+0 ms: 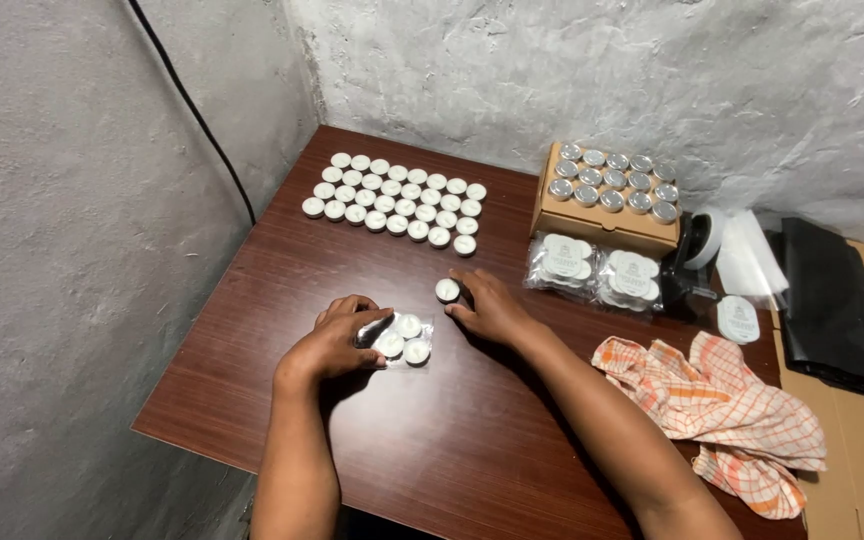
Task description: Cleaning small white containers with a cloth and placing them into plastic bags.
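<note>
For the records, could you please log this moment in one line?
left hand: holds tealight packet | right hand: touches loose tealight

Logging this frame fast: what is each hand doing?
Left hand: gripping the clear tealight packet.
Right hand: fingertips touching a loose tealight, not clearly gripping.

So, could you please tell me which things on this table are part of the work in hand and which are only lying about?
In hand:
- left hand on clear packet of tealights
- right hand at loose tealight
- tealight rows
- sealed packets
- cardboard box of tealights

Lying about:
- checked cloth
- black plastic
- tape roll
</note>
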